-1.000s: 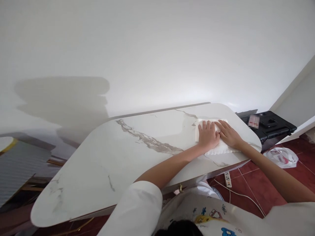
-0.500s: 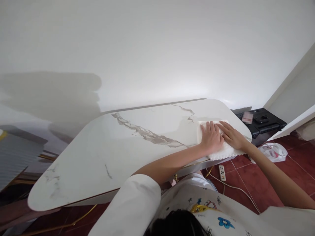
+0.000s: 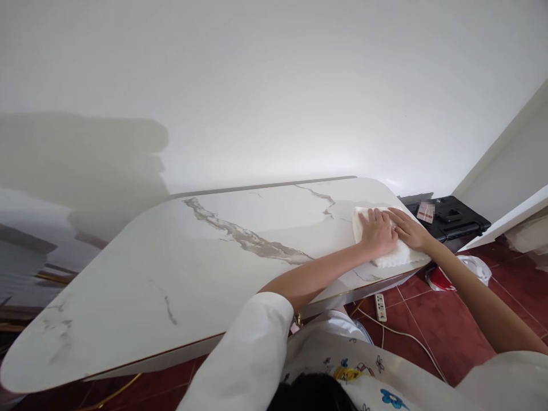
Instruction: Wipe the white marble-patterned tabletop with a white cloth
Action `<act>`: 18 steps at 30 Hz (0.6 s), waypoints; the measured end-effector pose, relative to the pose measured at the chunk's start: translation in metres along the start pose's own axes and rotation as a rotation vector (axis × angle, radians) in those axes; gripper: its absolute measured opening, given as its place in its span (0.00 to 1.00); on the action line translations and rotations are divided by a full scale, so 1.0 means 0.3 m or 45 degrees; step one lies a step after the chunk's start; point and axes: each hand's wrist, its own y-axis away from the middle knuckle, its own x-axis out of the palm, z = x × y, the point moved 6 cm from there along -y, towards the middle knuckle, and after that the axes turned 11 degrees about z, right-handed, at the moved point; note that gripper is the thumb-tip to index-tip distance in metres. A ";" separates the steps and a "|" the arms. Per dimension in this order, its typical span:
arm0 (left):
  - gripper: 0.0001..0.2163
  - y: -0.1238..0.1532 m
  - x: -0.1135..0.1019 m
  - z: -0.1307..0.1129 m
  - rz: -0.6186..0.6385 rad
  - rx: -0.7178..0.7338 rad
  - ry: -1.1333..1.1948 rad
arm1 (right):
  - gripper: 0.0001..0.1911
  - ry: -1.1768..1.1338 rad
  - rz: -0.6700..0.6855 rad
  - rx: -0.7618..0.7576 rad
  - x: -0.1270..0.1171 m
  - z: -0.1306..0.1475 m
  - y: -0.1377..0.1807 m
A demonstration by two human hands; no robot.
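Note:
A white cloth lies spread at the right end of a white marble-patterned tabletop. My left hand presses down on it, fingers spread and slightly bent. Right beside it, my right hand rests flat on the cloth with its fingers stretched out, its fingertips close to the left hand. Part of the cloth is hidden under both hands.
The table's long far side runs along a white wall. Beyond its right end stands a black hard case. A power strip with a white cord and a white plastic bag lie on the red tiled floor.
Both hands and the cloth have shifted a little toward the table's right end, and the cloth is more bunched. The view has moved slightly.

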 end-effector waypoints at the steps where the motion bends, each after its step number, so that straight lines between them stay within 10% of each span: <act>1: 0.25 -0.012 -0.003 0.017 0.009 -0.012 0.003 | 0.28 -0.006 -0.003 -0.002 0.002 -0.008 -0.025; 18: 0.22 -0.341 -0.017 0.315 -0.048 -0.160 0.039 | 0.29 -0.151 0.107 0.072 0.036 -0.215 -0.464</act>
